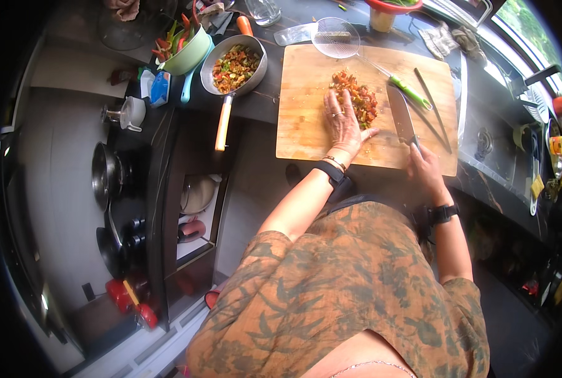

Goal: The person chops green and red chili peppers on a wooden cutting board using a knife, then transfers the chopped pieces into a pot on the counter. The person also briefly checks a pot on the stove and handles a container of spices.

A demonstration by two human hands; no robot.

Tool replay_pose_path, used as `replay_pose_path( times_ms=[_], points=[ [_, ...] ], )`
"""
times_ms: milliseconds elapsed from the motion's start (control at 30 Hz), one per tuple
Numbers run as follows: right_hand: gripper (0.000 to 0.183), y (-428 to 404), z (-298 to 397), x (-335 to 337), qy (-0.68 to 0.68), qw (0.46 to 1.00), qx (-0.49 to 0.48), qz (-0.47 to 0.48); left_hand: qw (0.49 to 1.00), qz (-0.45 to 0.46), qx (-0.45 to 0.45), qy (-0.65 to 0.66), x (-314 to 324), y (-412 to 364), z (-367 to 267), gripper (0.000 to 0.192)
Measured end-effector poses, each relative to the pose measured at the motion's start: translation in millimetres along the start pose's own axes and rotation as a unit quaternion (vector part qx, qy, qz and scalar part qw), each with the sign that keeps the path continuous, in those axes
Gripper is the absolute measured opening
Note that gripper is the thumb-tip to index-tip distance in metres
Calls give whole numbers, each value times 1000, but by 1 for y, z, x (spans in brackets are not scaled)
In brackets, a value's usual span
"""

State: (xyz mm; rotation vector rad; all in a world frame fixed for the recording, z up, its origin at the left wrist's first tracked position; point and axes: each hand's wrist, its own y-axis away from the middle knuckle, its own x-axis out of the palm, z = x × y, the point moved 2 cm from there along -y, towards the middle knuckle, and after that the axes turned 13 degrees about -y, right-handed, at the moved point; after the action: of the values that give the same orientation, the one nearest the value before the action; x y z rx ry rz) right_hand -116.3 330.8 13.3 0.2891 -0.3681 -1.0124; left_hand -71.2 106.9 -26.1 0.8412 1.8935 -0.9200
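Note:
Chopped red and green peppers (pixel 363 101) lie in a heap on the wooden cutting board (pixel 304 108). My left hand (pixel 343 120) rests flat over the left and near side of the heap, fingers spread, a ring on one finger. In my right hand (pixel 423 163) is the handle of a kitchen knife (pixel 400 111); its broad blade points away from me, to the right of the heap. Scattered seeds and small bits dot the board around them.
A wire skimmer with a green handle (pixel 408 90) and a dark thin stick (pixel 430 101) lie on the board's right side. Left of the board stands a pan of chopped peppers (pixel 236 68), its handle jutting over the counter edge. Behind it is a pale green pot of whole peppers (pixel 185 53).

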Motion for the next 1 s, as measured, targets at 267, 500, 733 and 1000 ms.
replay_pose_path(
  times_ms=[267,500,733,1000],
  points=[
    [27,-2,-23,33,-38,994,71,76,997,-30,18,74,14,-15,6,108],
    [26,-2,-27,84,-49,986,92,132,974,-108,-67,186,10,-15,7,44],
    [25,7,12,113,15,986,91,140,943,-190,-103,253,-30,-23,17,23],
    [31,-39,65,205,14,977,11,212,932,-287,-73,208,-112,-99,88,22]
  ],
)
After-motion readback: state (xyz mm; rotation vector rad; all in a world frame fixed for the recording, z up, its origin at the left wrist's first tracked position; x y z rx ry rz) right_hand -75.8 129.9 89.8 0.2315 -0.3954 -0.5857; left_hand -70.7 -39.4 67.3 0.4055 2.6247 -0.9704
